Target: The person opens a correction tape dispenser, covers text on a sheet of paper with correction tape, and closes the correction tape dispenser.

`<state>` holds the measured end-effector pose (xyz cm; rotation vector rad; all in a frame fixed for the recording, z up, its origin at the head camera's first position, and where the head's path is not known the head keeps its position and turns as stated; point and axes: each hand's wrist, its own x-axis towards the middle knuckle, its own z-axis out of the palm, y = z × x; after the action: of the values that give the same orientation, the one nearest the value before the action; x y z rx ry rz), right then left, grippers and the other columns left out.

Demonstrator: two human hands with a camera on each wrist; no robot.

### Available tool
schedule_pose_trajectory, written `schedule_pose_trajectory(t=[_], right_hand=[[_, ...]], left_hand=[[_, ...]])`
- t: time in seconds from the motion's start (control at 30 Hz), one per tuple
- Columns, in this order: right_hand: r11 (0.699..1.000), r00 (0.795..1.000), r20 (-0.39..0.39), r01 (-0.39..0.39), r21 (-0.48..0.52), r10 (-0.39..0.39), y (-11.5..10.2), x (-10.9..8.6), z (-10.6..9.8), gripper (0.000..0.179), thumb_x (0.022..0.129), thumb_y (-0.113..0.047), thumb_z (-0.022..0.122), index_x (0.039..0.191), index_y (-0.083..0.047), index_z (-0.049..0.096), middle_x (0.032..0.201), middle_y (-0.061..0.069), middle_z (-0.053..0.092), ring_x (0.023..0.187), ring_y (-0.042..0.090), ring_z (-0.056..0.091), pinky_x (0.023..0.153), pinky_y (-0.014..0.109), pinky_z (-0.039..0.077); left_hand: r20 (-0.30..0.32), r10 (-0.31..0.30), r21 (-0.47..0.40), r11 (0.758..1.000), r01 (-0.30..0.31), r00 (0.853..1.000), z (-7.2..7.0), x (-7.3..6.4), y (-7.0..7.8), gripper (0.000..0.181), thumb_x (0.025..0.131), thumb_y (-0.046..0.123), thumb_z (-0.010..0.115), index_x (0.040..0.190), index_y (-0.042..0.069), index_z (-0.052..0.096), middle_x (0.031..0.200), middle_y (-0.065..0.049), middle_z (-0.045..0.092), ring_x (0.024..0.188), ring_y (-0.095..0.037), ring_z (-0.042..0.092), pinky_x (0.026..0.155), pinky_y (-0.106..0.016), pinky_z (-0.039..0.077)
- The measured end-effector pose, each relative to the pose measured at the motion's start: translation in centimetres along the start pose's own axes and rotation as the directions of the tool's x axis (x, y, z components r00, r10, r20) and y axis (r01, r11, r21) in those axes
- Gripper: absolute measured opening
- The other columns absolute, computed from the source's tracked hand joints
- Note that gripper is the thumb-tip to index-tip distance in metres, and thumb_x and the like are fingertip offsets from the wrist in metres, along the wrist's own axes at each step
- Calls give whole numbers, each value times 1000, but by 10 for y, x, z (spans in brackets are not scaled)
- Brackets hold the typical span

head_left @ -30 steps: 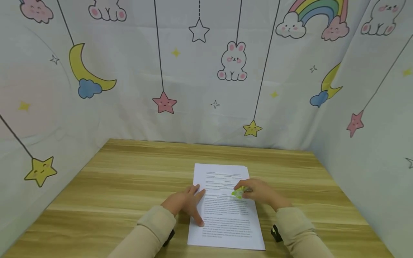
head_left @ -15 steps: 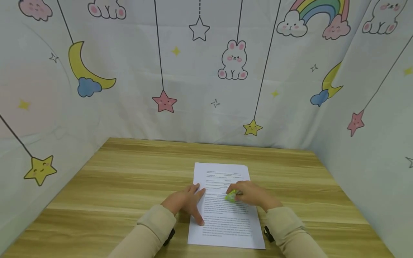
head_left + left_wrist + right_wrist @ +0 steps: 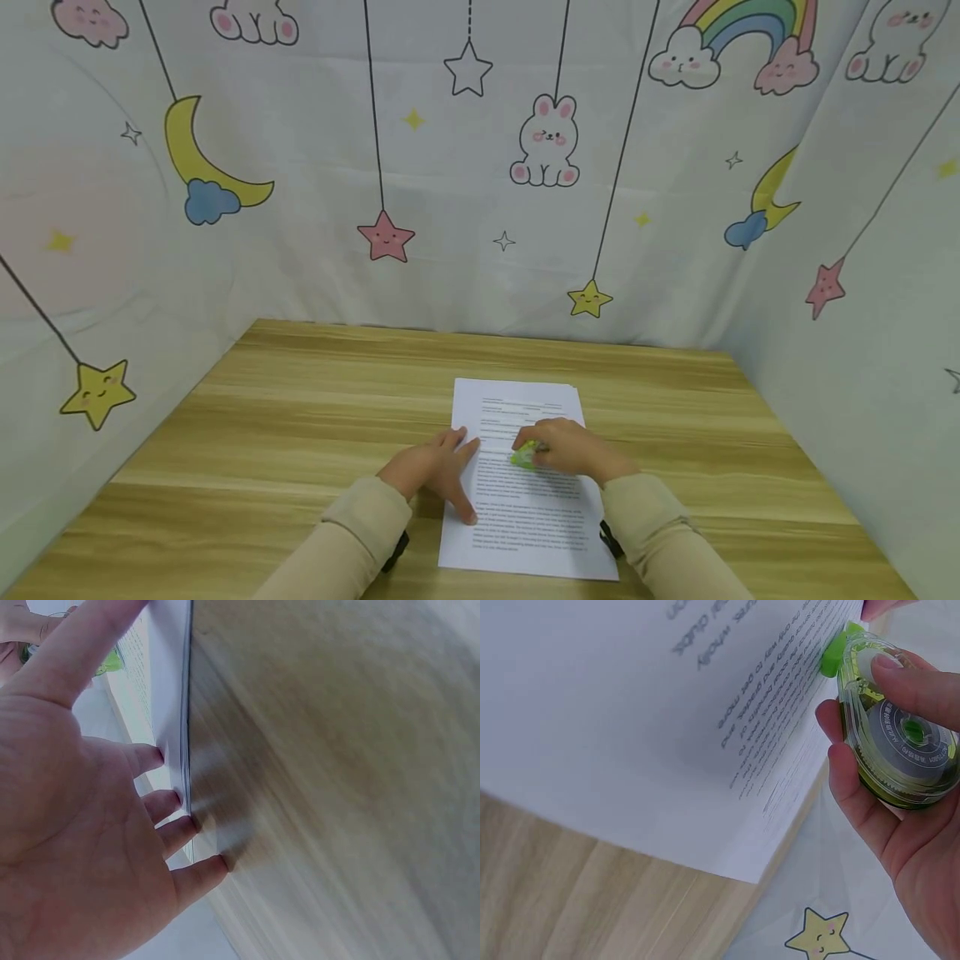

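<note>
Head view: left hand [image 3: 431, 472] spread on paper [image 3: 525, 533]; right hand [image 3: 572, 447] pinches tape dispenser [image 3: 522, 456]; work looks underway, finished part unclear.

Even light, soft shadows beside fingers [image 3: 201, 880], tabletop [image 3: 352, 772] blurred up close
</note>
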<state>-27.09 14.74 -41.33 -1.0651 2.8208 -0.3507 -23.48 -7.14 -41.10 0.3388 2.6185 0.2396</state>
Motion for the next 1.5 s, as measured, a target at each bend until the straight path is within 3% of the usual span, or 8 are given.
schedule_pose_trajectory(t=[0.27,0.87,1.5], right_hand=[[999,1000,20,-11,-33,11,-5,5,0,21,82,-12,65,101,-21,67,94,-2,67,87,14,61,80,37,48],[995,997,64,-31,-99,37,-11,7,-5,26,81,-4,62,98,-22,66,99,1,67,91,18,62,82,38,49],[992,998,61,3,-125,5,9,-10,-9,24,80,-2,60,95,-20,66,93,2,66,85,17,60,74,34,49]], left_hand=[[7,-2,2,1000,2,1000,0,4,-1,108,61,53,79,147,23,22,155,-4,12,142,-26,12,107,-54,27],[17,-6,-5,1000,7,1000,-2,0,2,107,63,52,79,147,22,21,155,-5,10,143,-25,11,107,-53,27],[-1,-12,3,1000,12,1000,0,2,1,108,60,52,80,147,22,23,155,-4,12,142,-25,12,108,-53,27]])
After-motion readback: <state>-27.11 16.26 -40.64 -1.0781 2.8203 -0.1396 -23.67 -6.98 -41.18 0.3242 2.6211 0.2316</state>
